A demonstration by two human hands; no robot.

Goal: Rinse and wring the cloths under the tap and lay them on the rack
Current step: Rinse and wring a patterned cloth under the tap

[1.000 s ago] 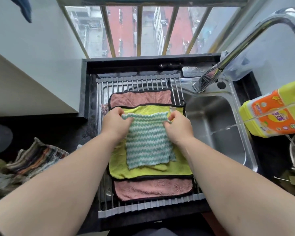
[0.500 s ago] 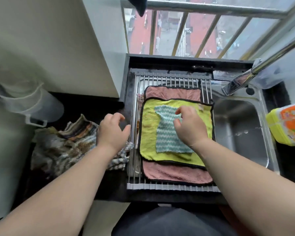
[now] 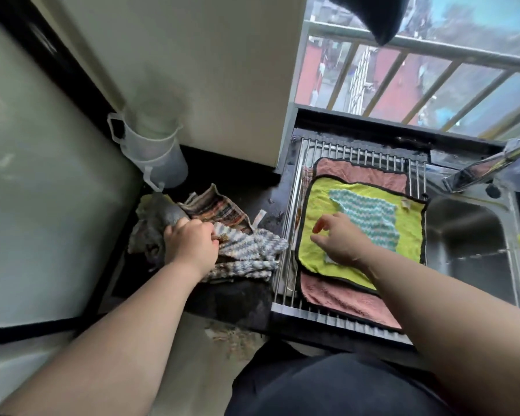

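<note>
Centre-left in the frame, the left hand (image 3: 191, 246) curls its fingers around a wavy striped cloth (image 3: 252, 250) in the heap on the dark counter (image 3: 243, 298). Right of centre, the right hand (image 3: 341, 241) is loosely spread over the yellow cloth (image 3: 318, 202) on the rack (image 3: 357, 150) and holds nothing. Whether it touches the cloth cannot be told.

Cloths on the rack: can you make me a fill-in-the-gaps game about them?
On the metal-bar rack, the white-and-teal zigzag cloth lies on a black-edged cloth coloured ____.
The bottom cloth, under both, is ____.
The left hand grips a blue-and-white zigzag cloth on the dark counter, while the right hand holds ____.
Missing words: yellow, pink, nothing.
</note>
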